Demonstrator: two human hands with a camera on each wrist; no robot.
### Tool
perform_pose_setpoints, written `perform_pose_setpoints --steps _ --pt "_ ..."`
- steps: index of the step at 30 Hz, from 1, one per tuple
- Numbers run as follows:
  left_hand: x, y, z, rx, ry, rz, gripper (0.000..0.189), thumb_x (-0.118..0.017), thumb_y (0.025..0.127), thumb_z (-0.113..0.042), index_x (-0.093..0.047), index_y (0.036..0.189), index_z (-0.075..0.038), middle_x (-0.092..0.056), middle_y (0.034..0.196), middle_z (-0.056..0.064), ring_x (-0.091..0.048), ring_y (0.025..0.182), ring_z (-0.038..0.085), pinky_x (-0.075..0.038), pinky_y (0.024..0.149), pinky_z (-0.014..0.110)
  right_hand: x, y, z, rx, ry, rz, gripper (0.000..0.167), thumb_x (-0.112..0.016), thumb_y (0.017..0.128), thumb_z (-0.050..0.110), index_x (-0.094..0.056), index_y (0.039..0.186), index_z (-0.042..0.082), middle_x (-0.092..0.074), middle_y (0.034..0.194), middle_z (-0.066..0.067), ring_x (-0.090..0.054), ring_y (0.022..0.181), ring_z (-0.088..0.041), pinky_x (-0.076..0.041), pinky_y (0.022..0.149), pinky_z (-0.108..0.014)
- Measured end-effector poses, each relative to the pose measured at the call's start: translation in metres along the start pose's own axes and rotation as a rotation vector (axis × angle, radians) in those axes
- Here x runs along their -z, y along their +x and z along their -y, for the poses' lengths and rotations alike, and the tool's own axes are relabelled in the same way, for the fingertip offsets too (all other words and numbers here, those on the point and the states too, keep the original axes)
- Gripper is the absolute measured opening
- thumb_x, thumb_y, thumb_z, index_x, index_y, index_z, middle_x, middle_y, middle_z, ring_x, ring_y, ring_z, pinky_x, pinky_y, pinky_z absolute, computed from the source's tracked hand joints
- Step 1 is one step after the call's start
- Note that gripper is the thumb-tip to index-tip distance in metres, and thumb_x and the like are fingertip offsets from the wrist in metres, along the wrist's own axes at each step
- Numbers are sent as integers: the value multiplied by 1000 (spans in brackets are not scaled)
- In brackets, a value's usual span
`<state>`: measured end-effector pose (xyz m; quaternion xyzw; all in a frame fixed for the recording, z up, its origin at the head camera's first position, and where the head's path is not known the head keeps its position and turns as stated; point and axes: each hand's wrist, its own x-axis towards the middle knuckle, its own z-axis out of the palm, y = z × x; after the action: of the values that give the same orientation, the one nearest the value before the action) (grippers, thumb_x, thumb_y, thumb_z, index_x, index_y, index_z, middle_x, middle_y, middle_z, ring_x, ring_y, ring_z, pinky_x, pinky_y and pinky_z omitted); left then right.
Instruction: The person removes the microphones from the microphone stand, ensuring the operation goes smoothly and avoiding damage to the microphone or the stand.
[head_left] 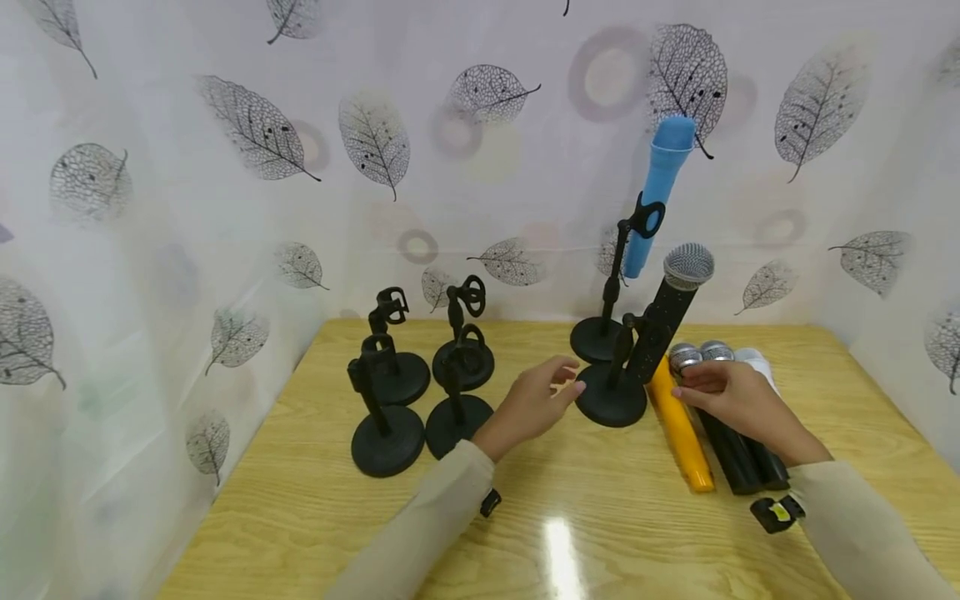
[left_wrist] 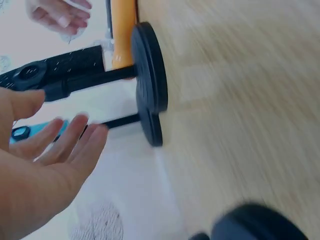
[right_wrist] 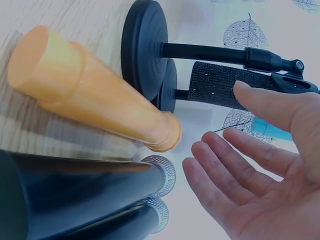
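A black microphone [head_left: 660, 329] with a silver mesh head leans in the clip of a black stand on the table. Behind it, a blue microphone [head_left: 663, 179] tilts in a second black stand [head_left: 597, 337]. My left hand [head_left: 534, 400] hovers left of the nearer stand's round base [head_left: 611, 404], fingers loosely bent and holding nothing. To the right, my right hand [head_left: 738, 400] hangs above the lying microphones, also holding nothing. Below it lie an orange microphone [head_left: 684, 433] and black microphones [head_left: 731, 458]. In the right wrist view, the right hand's fingers [right_wrist: 225, 170] are relaxed and apart from the orange microphone [right_wrist: 100, 95].
Several black stands with bare clips, among them a front one [head_left: 387, 442], are grouped on the table's left side. A white microphone [head_left: 756, 364] lies at the right of the row. A leaf-patterned curtain [head_left: 525, 183] hangs behind the wooden table [head_left: 300, 517].
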<state>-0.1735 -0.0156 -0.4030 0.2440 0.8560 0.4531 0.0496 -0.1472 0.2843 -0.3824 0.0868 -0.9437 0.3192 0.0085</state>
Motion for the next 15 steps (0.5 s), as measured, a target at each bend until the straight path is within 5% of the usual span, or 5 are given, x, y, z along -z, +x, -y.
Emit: perform_pose_setpoints --steps 7,15 --pt "-27 44 -13 -65 -15 -102 50 -58 105 -29 -46 150 -10 -56 142 9 -56 129 23 -48 103 31 3 -1 6 10 35 -34 58 -74 95 33 -60 129 -13 -65 122 -31 -70 100 -40 -60 78 -42" --pt "-42 68 -24 -118 -90 -142 43 -58 106 -27 -51 145 -10 -66 126 5 -65 107 7 -51 92 18 2 0 10 32 65 -61 59 -74 96 33 -58 133 -10 -63 126 -30 -69 103 -40 -60 79 -41"
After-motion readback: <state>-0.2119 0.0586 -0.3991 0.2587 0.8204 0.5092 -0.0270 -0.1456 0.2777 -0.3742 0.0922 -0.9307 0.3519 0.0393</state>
